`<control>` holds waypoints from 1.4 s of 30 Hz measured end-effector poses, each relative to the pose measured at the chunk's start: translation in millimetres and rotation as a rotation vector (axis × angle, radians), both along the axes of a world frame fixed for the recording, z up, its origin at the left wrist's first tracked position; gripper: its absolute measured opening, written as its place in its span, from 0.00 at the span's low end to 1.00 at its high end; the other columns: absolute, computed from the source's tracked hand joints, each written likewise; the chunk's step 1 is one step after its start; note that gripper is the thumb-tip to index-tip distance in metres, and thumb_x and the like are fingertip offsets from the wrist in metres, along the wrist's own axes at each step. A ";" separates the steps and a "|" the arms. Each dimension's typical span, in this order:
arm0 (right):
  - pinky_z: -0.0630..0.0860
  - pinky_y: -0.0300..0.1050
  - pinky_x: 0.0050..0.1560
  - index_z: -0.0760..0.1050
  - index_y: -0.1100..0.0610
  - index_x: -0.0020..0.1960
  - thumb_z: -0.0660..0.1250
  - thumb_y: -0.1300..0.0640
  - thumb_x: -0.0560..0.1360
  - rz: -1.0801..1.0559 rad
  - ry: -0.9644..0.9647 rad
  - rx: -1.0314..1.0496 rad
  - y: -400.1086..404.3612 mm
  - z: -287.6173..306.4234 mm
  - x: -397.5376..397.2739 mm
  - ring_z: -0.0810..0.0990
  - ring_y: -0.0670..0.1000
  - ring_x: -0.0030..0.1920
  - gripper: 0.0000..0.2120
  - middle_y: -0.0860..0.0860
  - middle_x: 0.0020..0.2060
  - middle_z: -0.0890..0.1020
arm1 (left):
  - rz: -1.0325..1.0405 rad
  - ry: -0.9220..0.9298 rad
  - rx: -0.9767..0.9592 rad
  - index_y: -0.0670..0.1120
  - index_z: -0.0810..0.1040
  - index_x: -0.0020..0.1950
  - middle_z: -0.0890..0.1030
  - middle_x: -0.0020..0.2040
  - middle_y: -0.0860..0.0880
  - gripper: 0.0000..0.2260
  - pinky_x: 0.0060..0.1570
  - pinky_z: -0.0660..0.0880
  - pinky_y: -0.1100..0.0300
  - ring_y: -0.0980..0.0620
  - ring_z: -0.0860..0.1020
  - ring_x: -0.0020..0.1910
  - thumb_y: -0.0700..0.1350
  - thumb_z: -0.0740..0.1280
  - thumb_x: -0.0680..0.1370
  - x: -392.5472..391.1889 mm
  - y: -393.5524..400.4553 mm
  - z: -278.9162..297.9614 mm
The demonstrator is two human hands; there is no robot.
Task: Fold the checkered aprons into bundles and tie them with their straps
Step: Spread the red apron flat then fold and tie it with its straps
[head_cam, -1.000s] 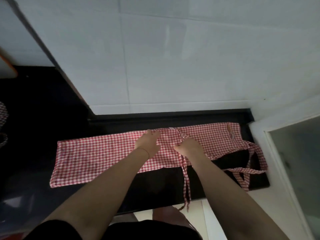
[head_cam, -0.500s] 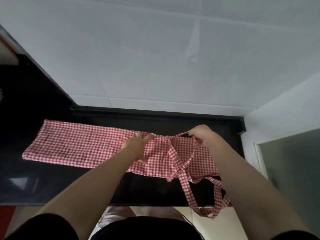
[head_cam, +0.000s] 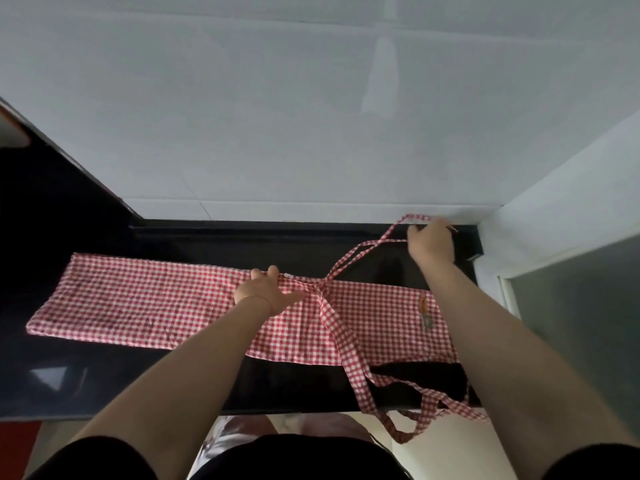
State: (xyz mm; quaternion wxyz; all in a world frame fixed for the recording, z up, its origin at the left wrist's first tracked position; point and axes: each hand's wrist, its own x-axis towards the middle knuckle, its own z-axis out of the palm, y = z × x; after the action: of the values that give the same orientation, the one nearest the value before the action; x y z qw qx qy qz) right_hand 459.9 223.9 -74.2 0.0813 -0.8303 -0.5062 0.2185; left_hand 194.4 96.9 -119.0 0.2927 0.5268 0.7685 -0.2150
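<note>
Apron: your red checkered apron [head_cam: 166,303] lies flat on the dark table [head_cam: 104,375], folded into one long narrow band running left to right, just in front of the white tiled wall [head_cam: 277,116].
Left hand: your left hand [head_cam: 266,291] rests on the middle of the apron, fingers spread and straight, pinning the cloth near the point where the straps meet.
Right hand: your right hand [head_cam: 431,242] is up beyond the apron's far edge, near the wall, fingers curled around a thin strap [head_cam: 363,252] and drawing it taut from the apron's middle.
Other straps: a second strap [head_cam: 341,344] crosses the apron toward you, and a tangle of loops [head_cam: 426,407] hangs off the table's near edge, below the apron's right end.
Label: a small orange tag [head_cam: 423,306] shows on the apron's right end.
Done so far: the lengthwise fold looks complete; the band is neat and even.
Left to do: by the look of it, nothing is rolled or bundled yet and no knot is tied, so you're early. You've yet to gather the band into a compact bundle and wrap and tie the straps around it.
Other aprons: none in view, so I can't tell how many remain.
</note>
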 end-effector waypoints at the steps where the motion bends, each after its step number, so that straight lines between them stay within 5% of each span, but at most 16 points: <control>1: 0.76 0.53 0.57 0.74 0.64 0.64 0.61 0.50 0.81 0.083 0.050 -0.038 -5.7 -0.5 -8.9 0.81 0.63 0.58 0.20 0.63 0.59 0.81 | 0.029 0.010 -0.008 0.51 0.53 0.80 0.61 0.78 0.41 0.42 0.48 0.76 0.51 0.41 0.74 0.66 0.75 0.55 0.74 3.3 2.8 1.3; 3: 0.81 0.49 0.45 0.79 0.60 0.50 0.62 0.47 0.80 0.275 0.203 -0.198 -25.2 0.2 -31.1 0.85 0.58 0.42 0.17 0.59 0.46 0.85 | 0.025 0.055 0.009 0.49 0.58 0.78 0.67 0.74 0.42 0.39 0.44 0.74 0.53 0.43 0.76 0.63 0.72 0.57 0.76 10.4 9.0 5.5; 5: 0.80 0.44 0.38 0.79 0.59 0.48 0.64 0.39 0.78 0.449 0.334 -0.443 -49.8 -0.8 -57.6 0.84 0.52 0.37 0.21 0.55 0.41 0.85 | -0.053 0.078 0.139 0.47 0.64 0.74 0.70 0.69 0.43 0.32 0.46 0.75 0.55 0.45 0.75 0.62 0.65 0.63 0.78 15.8 10.7 7.1; 7: 0.79 0.44 0.42 0.78 0.57 0.55 0.65 0.31 0.73 0.597 0.276 -0.642 -72.5 -10.9 -83.7 0.83 0.50 0.42 0.30 0.52 0.45 0.83 | -0.134 -0.031 0.286 0.49 0.67 0.71 0.69 0.67 0.45 0.24 0.54 0.76 0.53 0.46 0.71 0.64 0.54 0.69 0.78 22.4 9.2 2.2; 9: 0.79 0.48 0.51 0.76 0.56 0.63 0.69 0.33 0.71 0.715 0.122 -0.710 -87.8 -27.2 -102.0 0.81 0.53 0.51 0.32 0.52 0.52 0.81 | -0.183 -0.138 0.325 0.52 0.69 0.70 0.69 0.66 0.48 0.21 0.58 0.77 0.53 0.47 0.68 0.65 0.46 0.69 0.78 27.3 6.6 -2.9; 12: 0.76 0.47 0.51 0.74 0.57 0.65 0.68 0.53 0.77 0.711 0.003 -0.619 -92.8 -39.2 -107.8 0.78 0.52 0.49 0.18 0.52 0.52 0.79 | -0.156 -0.171 0.325 0.54 0.72 0.70 0.69 0.65 0.48 0.18 0.56 0.77 0.54 0.47 0.67 0.65 0.47 0.65 0.80 29.5 6.9 -7.2; 14: 0.77 0.48 0.55 0.74 0.59 0.65 0.65 0.58 0.79 0.654 -0.009 -0.574 -89.8 -38.8 -101.4 0.79 0.54 0.52 0.15 0.54 0.54 0.79 | -0.147 -0.167 0.314 0.54 0.72 0.69 0.69 0.64 0.47 0.15 0.56 0.76 0.53 0.47 0.67 0.64 0.50 0.64 0.81 27.5 8.0 -9.5; 17: 0.77 0.51 0.58 0.74 0.58 0.64 0.63 0.58 0.80 0.597 -0.076 -0.492 -83.1 -36.1 -82.3 0.79 0.56 0.57 0.13 0.55 0.57 0.79 | -0.144 -0.119 0.301 0.53 0.73 0.67 0.68 0.64 0.46 0.13 0.53 0.77 0.53 0.46 0.67 0.63 0.50 0.63 0.82 23.7 9.5 -10.5; 22: 0.77 0.45 0.45 0.75 0.57 0.60 0.63 0.57 0.80 0.522 -0.199 -0.536 -71.3 -34.0 -38.9 0.78 0.51 0.41 0.11 0.51 0.42 0.76 | -0.113 0.008 0.272 0.51 0.72 0.67 0.67 0.66 0.44 0.14 0.51 0.79 0.52 0.44 0.67 0.63 0.42 0.65 0.81 7.0 12.5 -4.6; 26: 0.72 0.45 0.43 0.76 0.56 0.60 0.63 0.53 0.81 0.362 -0.253 -0.401 -64.7 -29.0 -15.5 0.76 0.50 0.42 0.11 0.51 0.43 0.76 | 0.004 0.078 0.392 0.46 0.67 0.68 0.66 0.66 0.41 0.19 0.49 0.79 0.53 0.43 0.69 0.61 0.36 0.65 0.79 -8.6 10.3 -1.8; 30: 0.73 0.47 0.46 0.76 0.58 0.59 0.56 0.42 0.83 0.273 -0.121 -0.308 -64.7 -21.6 -22.7 0.78 0.53 0.47 0.21 0.52 0.45 0.77 | 0.100 -0.114 0.384 0.44 0.71 0.62 0.75 0.60 0.43 0.13 0.42 0.77 0.56 0.48 0.75 0.50 0.48 0.64 0.80 7.1 1.6 -4.3; 32: 0.76 0.48 0.50 0.76 0.60 0.61 0.56 0.42 0.82 0.311 -0.089 -0.364 -66.8 -21.2 -26.5 0.79 0.54 0.49 0.23 0.53 0.49 0.80 | 0.059 -0.201 0.183 0.46 0.74 0.60 0.77 0.62 0.44 0.21 0.47 0.80 0.53 0.48 0.78 0.50 0.60 0.66 0.76 17.4 -5.6 -9.2; 34: 0.78 0.48 0.53 0.76 0.59 0.63 0.61 0.50 0.81 0.415 -0.157 -0.464 -67.8 -18.6 -22.6 0.79 0.54 0.50 0.16 0.54 0.53 0.80 | -0.050 -0.121 0.067 0.48 0.69 0.69 0.70 0.71 0.43 0.37 0.60 0.77 0.48 0.43 0.74 0.64 0.68 0.71 0.69 19.6 -12.4 -10.4; 36: 0.76 0.46 0.50 0.76 0.58 0.61 0.63 0.56 0.80 0.433 -0.248 -0.503 -66.8 -11.5 -10.9 0.78 0.53 0.47 0.12 0.53 0.50 0.79 | -0.095 -0.050 0.016 0.49 0.63 0.74 0.64 0.75 0.43 0.46 0.65 0.72 0.45 0.42 0.68 0.71 0.68 0.75 0.64 14.0 -14.1 -7.9; 42: 0.75 0.47 0.48 0.75 0.61 0.62 0.63 0.61 0.80 0.220 -0.401 -0.228 -55.1 4.7 34.4 0.81 0.58 0.57 0.12 0.58 0.56 0.81 | -0.001 0.062 -0.128 0.45 0.60 0.77 0.61 0.76 0.41 0.50 0.67 0.71 0.42 0.39 0.63 0.74 0.59 0.81 0.63 -10.0 0.6 3.6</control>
State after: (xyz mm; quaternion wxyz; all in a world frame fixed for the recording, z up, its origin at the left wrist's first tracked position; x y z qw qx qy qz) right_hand 494.3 168.8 -69.5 -0.1390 -0.8008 -0.5716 0.1125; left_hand 184.4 97.5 -115.3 0.3019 0.5007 0.7615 -0.2800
